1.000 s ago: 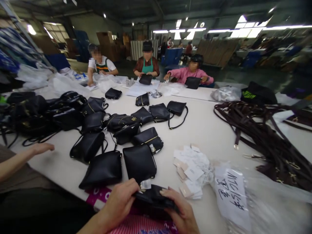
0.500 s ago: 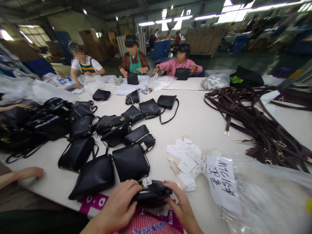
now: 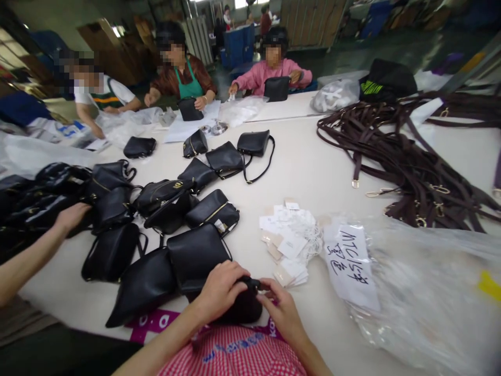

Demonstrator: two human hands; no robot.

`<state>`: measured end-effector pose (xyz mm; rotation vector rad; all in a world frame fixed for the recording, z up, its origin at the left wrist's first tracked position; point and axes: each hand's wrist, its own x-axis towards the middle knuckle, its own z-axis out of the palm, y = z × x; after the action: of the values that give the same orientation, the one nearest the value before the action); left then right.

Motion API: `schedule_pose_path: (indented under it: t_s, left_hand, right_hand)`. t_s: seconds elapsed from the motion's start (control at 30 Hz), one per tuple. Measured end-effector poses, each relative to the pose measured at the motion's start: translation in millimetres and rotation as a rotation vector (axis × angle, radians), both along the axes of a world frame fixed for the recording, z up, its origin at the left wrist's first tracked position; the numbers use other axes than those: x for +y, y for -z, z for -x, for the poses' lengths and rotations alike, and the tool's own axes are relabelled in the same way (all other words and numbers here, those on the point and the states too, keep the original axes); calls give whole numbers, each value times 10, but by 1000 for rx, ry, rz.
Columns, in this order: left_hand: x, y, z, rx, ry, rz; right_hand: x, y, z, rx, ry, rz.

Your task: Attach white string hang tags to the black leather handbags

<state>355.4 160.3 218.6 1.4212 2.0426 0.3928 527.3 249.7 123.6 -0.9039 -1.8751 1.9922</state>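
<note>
We see the black bag (image 3: pixel 246 309) at the near edge of the counter (image 3: pixel 291 164), just in front of a red checked apron (image 3: pixel 242 352). The left hand (image 3: pixel 222 288) is partly closed, its fingers curled over the bag's top edge; the right hand (image 3: pixel 278 305) pinches at the top right corner — thumb and finger nearly together, the detail between them too small for us to tell. Other bags (image 3: pixel 195 250) lie beyond and to the left, where a co-worker's hand (image 3: pixel 74 215) touches the heap. To the right we find white tags (image 3: pixel 289 243) — and, farther over, brown straps (image 3: pixel 407 156).
</note>
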Motion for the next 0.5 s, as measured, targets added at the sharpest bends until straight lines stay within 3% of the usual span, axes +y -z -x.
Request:
schedule_pose_path:
  t_s: [0.13,0.27,0.5]
  left_hand:
    - [64,14,161,-11,-51,-3]
    - [-27,28,226,-62,-58,-42]
    - [-268,-44,110,-129,-6,4]
  right_hand:
    - [2,166,-7,-2,0,-24]
    - [-59,281,-25,-7,-9,66]
    - [-38,102,-12,31,-176,14]
